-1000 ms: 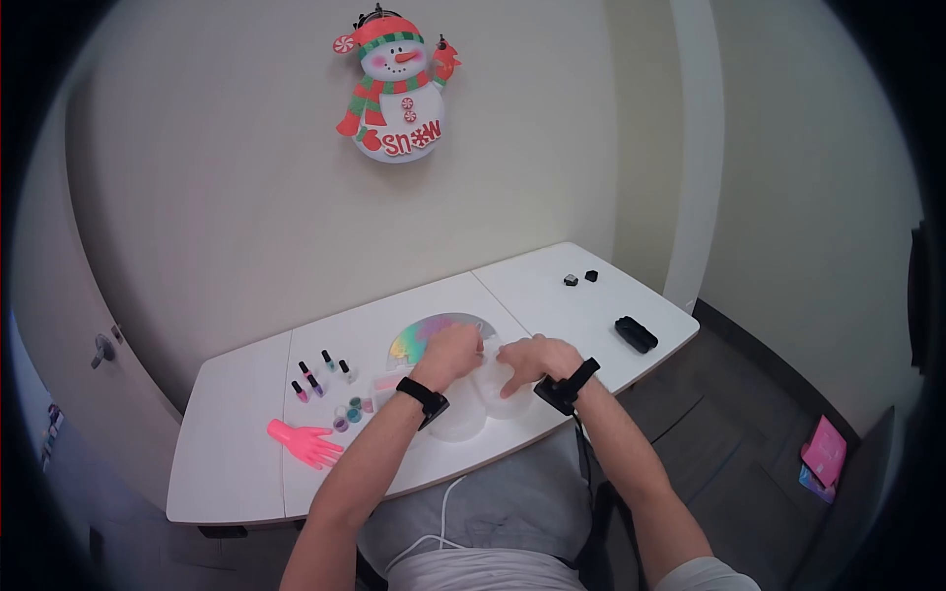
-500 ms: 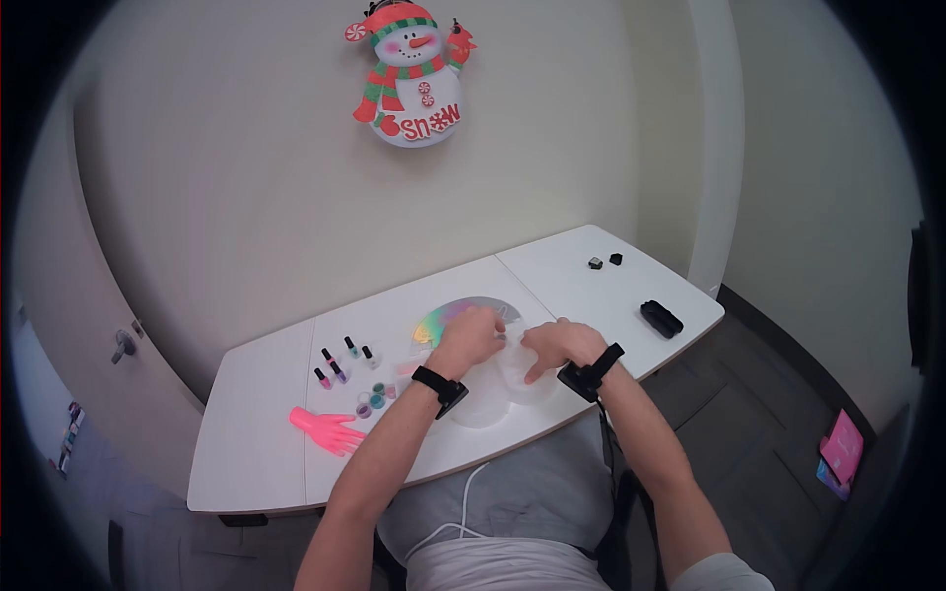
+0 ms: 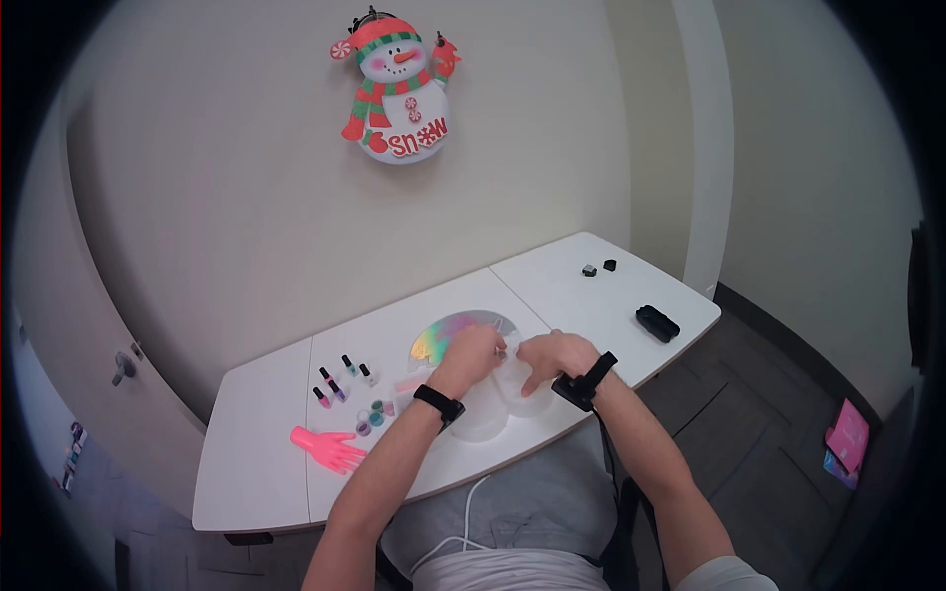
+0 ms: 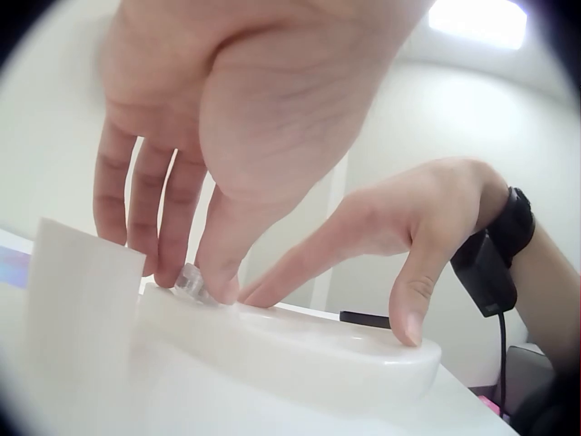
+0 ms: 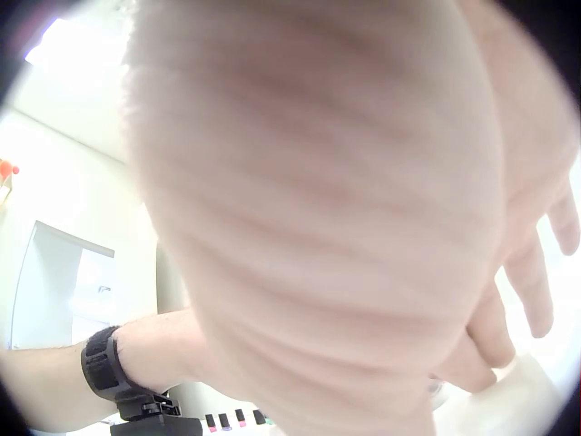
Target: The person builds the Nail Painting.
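Observation:
A white rounded plastic body [image 4: 300, 354] with a raised rim stands on the table in front of the person. At its far end, my left hand [image 3: 471, 357] pinches a small clear plastic piece [image 4: 192, 283] between thumb and fingers. My right hand [image 3: 560, 357] rests on the same white body, its thumb and long fingers spread straight across the top. In the left wrist view, a taller white upright piece [image 4: 82, 309] stands nearer the camera. An iridescent round sheet [image 3: 434, 340] lies just behind the left hand.
Several nail polish bottles [image 3: 337, 391], small glitter pots [image 3: 376, 419] and a pink model hand [image 3: 325, 448] are on the table's left side. A black case [image 3: 657, 323] and two small dark items [image 3: 589, 270] lie at the right. A snowman sign [image 3: 402, 94] hangs on the wall.
The head view has shifted a little. Both hands stay at the white body, with only slight finger movement; a shiny bit now shows at the left fingertips.

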`<action>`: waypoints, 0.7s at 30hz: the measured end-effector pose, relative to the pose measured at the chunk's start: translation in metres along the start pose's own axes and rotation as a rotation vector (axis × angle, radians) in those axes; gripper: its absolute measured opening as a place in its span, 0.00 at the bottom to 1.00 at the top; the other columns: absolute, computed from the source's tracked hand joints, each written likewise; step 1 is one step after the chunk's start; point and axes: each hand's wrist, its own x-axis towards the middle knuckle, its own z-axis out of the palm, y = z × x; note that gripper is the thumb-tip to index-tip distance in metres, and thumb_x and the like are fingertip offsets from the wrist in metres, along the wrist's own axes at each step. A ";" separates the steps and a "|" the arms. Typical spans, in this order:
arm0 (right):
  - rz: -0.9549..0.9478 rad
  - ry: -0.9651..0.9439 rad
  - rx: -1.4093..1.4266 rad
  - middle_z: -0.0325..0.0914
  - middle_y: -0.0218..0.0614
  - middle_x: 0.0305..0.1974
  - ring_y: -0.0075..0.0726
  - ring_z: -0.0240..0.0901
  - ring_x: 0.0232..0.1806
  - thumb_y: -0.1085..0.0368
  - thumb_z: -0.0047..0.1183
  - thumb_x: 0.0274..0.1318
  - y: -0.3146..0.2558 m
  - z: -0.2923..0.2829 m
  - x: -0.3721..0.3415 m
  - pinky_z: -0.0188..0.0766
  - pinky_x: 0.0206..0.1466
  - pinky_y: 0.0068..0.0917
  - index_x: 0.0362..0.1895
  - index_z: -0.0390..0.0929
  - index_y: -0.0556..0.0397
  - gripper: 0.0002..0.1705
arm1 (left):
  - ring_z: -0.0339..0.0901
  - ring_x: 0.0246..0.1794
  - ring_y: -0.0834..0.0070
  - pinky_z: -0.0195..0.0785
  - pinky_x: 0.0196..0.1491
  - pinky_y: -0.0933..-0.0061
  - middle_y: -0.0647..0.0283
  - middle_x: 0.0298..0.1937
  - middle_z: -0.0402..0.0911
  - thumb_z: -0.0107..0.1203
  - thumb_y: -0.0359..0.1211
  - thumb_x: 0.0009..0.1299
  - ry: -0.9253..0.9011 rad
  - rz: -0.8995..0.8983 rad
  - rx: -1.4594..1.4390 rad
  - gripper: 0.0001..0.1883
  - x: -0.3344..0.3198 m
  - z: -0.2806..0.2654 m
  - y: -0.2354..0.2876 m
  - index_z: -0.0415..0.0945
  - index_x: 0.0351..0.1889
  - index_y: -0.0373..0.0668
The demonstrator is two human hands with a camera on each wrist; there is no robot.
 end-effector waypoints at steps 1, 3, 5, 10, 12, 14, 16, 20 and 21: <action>0.000 -0.003 0.005 0.90 0.43 0.52 0.57 0.87 0.55 0.38 0.76 0.52 -0.001 0.002 -0.001 0.79 0.64 0.51 0.57 0.85 0.53 0.38 | 0.89 0.50 0.45 0.83 0.56 0.50 0.43 0.48 0.91 0.71 0.27 0.66 0.048 0.014 0.022 0.13 -0.005 0.002 0.004 0.92 0.49 0.36; 0.013 0.013 0.008 0.90 0.45 0.50 0.58 0.88 0.53 0.36 0.75 0.53 0.000 -0.001 -0.004 0.80 0.62 0.50 0.55 0.86 0.55 0.39 | 0.89 0.49 0.44 0.82 0.55 0.49 0.43 0.47 0.91 0.67 0.27 0.69 -0.006 0.027 0.118 0.11 -0.011 0.003 0.012 0.90 0.48 0.35; -0.022 -0.015 0.059 0.90 0.47 0.50 0.58 0.88 0.54 0.35 0.75 0.53 0.003 -0.003 0.000 0.80 0.61 0.50 0.55 0.85 0.58 0.41 | 0.88 0.48 0.43 0.82 0.54 0.48 0.42 0.45 0.90 0.64 0.26 0.71 -0.061 0.041 0.220 0.09 -0.019 0.007 0.014 0.89 0.47 0.33; -0.100 -0.076 0.197 0.87 0.58 0.54 0.61 0.86 0.58 0.30 0.75 0.51 0.011 0.007 0.018 0.79 0.61 0.48 0.59 0.82 0.68 0.52 | 0.87 0.56 0.48 0.83 0.55 0.48 0.47 0.57 0.87 0.52 0.26 0.78 -0.062 0.062 0.397 0.16 -0.031 0.017 0.010 0.77 0.63 0.37; -0.117 -0.060 0.150 0.86 0.59 0.56 0.62 0.85 0.60 0.30 0.75 0.51 0.018 0.014 0.022 0.79 0.63 0.48 0.60 0.81 0.68 0.53 | 0.86 0.58 0.46 0.83 0.56 0.47 0.47 0.58 0.86 0.52 0.25 0.78 -0.050 0.079 0.364 0.18 -0.025 0.021 0.007 0.77 0.64 0.37; -0.183 -0.048 0.100 0.83 0.60 0.62 0.63 0.82 0.65 0.28 0.76 0.48 0.016 0.011 0.022 0.77 0.69 0.46 0.63 0.80 0.69 0.57 | 0.85 0.59 0.45 0.82 0.57 0.46 0.47 0.59 0.85 0.51 0.24 0.77 -0.031 0.058 0.341 0.19 -0.032 0.023 -0.003 0.77 0.65 0.37; -0.159 -0.072 0.088 0.78 0.59 0.70 0.61 0.78 0.71 0.28 0.77 0.45 0.017 0.012 0.023 0.74 0.74 0.44 0.70 0.77 0.67 0.62 | 0.85 0.60 0.46 0.81 0.60 0.47 0.46 0.61 0.86 0.52 0.24 0.76 0.023 0.175 0.356 0.24 -0.040 0.019 -0.012 0.74 0.70 0.36; -0.106 -0.044 0.069 0.66 0.58 0.81 0.58 0.69 0.80 0.27 0.77 0.44 0.011 0.009 0.009 0.66 0.82 0.42 0.76 0.72 0.65 0.67 | 0.87 0.60 0.50 0.81 0.61 0.50 0.46 0.61 0.88 0.53 0.24 0.73 -0.013 -0.119 0.217 0.23 -0.073 -0.044 -0.016 0.81 0.66 0.39; -0.110 -0.047 0.075 0.66 0.58 0.81 0.58 0.69 0.80 0.27 0.77 0.44 0.013 0.012 0.013 0.66 0.82 0.42 0.76 0.72 0.65 0.67 | 0.88 0.59 0.51 0.81 0.60 0.51 0.47 0.59 0.90 0.54 0.24 0.72 0.013 -0.192 0.205 0.20 -0.088 -0.065 -0.026 0.86 0.61 0.41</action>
